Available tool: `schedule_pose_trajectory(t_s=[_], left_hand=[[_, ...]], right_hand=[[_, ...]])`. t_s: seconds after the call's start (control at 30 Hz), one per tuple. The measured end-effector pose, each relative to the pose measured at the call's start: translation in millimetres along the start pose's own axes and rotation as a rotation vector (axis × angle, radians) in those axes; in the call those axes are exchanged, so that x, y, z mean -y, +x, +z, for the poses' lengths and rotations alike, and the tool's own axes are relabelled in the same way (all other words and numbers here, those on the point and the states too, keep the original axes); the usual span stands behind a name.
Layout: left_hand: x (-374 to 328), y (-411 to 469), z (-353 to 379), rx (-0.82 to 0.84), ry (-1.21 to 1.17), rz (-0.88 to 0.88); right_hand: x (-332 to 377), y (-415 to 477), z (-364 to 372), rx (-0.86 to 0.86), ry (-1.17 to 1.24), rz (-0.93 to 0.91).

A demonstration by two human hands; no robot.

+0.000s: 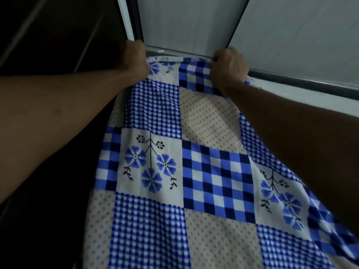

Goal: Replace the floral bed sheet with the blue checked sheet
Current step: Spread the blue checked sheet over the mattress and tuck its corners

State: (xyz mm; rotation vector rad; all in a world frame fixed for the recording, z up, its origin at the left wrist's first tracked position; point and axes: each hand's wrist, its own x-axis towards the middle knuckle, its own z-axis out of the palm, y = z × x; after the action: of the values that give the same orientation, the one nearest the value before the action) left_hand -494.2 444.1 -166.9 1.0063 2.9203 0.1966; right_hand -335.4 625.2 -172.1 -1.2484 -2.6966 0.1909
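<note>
Blue, white and beige patchwork fills my head view: the blue checked sheet [204, 171], printed with bold checks, fine gingham, dotted squares and panels of blue flowers, lies spread from the bottom of the picture up to the window [186, 22]. Two bare forearms stretch out over the cloth towards the window, and both hands meet the sheet's far edge just below the window's lower rail [194, 52]. The left hand [134, 59], below the window's left upright, is closed in a fist on the sheet's corner; I cannot see its fingertips. The right hand [229, 66], further right along the same rail, has its fingers curled tightly round a gathered fold of the edge. Left of the window stands a dark panelled surface [58, 32].
</note>
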Motion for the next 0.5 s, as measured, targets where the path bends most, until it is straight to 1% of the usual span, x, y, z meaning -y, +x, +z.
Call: schedule_pose_trajectory(t_s=[0.07, 0.17, 0.2, 0.3, 0.37, 0.4, 0.5], left_hand=[[3, 5, -1, -0.035, -0.043, -0.011], [3, 18, -5, -0.061, -0.015, -0.050], [1, 21, -4, -0.053, -0.025, -0.087], [0, 35, 9, -0.053, -0.104, -0.275], [-1, 43, 34, -0.053, -0.145, -0.306], [-1, 47, 47, -0.035, -0.175, -0.308], [3, 59, 63, 0.046, -0.410, -0.351]], right_hand=[[10, 4, -5, -0.034, 0.015, 0.027], [22, 6, -6, -0.041, 0.103, 0.047], [23, 4, -1, -0.023, 0.124, 0.046], [19, -2, 26, 0.010, 0.132, -0.006], [11, -1, 44, -0.010, 0.128, -0.028], [7, 0, 50, -0.022, 0.125, -0.012], [6, 2, 68, -0.067, 0.086, 0.000]])
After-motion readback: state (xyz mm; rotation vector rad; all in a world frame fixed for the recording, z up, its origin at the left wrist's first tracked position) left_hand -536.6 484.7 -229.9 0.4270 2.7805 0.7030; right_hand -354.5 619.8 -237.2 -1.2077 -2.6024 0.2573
